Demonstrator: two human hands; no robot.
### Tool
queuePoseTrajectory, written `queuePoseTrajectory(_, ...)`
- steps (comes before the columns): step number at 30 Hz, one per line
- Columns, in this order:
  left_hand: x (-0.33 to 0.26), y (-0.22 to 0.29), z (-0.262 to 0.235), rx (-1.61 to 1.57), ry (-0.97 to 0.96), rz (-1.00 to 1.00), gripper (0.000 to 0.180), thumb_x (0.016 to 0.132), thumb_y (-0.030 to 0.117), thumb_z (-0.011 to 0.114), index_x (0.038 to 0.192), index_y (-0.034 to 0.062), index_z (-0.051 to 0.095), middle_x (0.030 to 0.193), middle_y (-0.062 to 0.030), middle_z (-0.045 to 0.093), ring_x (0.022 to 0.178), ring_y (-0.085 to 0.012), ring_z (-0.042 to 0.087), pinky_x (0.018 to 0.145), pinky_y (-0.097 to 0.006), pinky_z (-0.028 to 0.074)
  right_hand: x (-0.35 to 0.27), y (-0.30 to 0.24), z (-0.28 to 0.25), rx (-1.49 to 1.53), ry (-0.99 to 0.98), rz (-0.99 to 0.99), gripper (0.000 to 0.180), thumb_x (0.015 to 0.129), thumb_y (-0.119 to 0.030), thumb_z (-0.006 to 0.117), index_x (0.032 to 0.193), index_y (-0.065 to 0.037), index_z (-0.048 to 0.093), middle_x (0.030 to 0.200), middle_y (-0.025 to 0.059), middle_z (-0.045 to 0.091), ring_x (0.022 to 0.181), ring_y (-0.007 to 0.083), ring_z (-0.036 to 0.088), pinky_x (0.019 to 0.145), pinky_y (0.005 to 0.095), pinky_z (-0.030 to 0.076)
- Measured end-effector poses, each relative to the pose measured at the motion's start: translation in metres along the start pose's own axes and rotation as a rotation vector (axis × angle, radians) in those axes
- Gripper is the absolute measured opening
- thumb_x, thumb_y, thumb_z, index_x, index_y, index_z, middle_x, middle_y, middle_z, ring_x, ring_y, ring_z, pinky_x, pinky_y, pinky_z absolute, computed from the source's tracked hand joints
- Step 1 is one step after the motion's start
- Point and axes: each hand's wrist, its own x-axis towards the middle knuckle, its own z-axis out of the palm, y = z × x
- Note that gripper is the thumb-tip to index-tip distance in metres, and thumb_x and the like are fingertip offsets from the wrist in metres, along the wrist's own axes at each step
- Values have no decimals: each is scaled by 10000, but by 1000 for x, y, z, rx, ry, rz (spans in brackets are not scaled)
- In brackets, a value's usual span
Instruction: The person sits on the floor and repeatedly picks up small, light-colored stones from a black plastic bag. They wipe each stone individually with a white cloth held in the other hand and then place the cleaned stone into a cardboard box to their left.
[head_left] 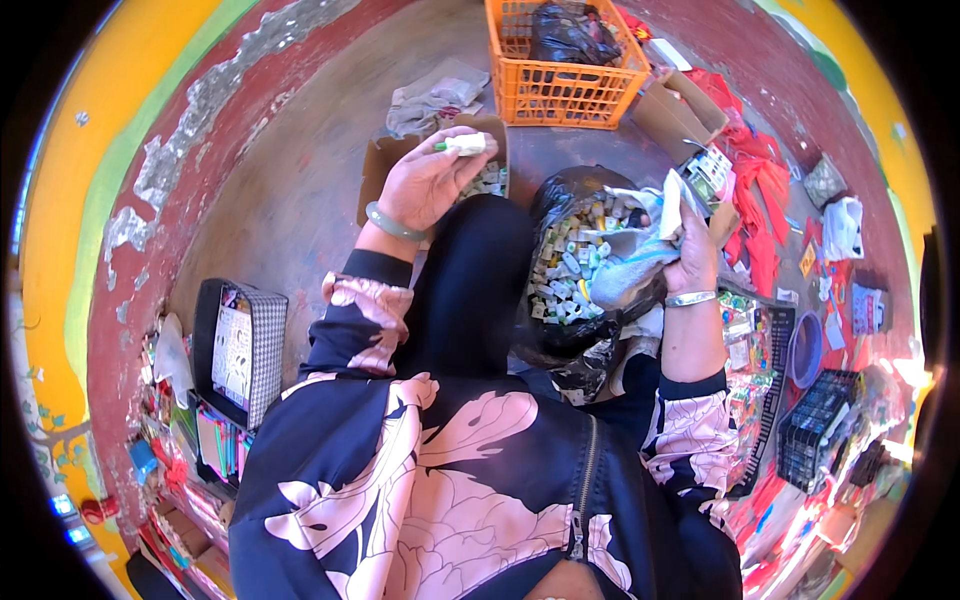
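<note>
My left hand (425, 180) is raised over a cardboard box (375, 178), its fingers pinching a small white block with a green end (466, 144). Similar small pieces (490, 180) lie inside that box, partly hidden by the hand. On the right, my right hand (693, 255) grips a crumpled whitish-grey cloth (630, 275) that hangs over an open black plastic bag (560, 190). Many small white blocks with green and yellow parts (575, 265) fill the bag. The cloth covers some of them.
An orange plastic crate (570, 95) holding a black bag stands ahead. Beside it are an open carton (680, 112) and red cloth (757, 185). Dark crates (815, 430) and a purple basin (805, 348) sit at right; a checkered box (262, 350) is at left.
</note>
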Motion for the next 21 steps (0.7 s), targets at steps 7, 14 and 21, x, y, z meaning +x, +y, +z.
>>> queuePoseTrajectory(7,5,-49,88,227,143,-140,199,871,94,502,1027,-28,525,951,-115,597,900,-190,585,781,-262,486,-12,-14,9,106,-3,-173,270,893,-160,475,1119,-12,480,930,82,585,777,159,589,665,280,493)
queuePoseTrajectory(14,14,-109,112,279,100,-196,153,856,67,516,989,0,550,911,-65,591,791,-138,578,708,-264,491,-29,-6,17,-791,-136,-563,378,808,-321,595,1105,-100,518,970,79,600,852,165,581,747,281,461)
queuePoseTrajectory(21,12,-121,95,492,61,-150,218,888,84,443,1028,-53,541,926,-89,604,817,-154,595,708,-258,492,-35,16,16,-1002,-186,-456,372,722,-281,673,1004,-56,579,862,106,627,775,198,613,707,291,469)
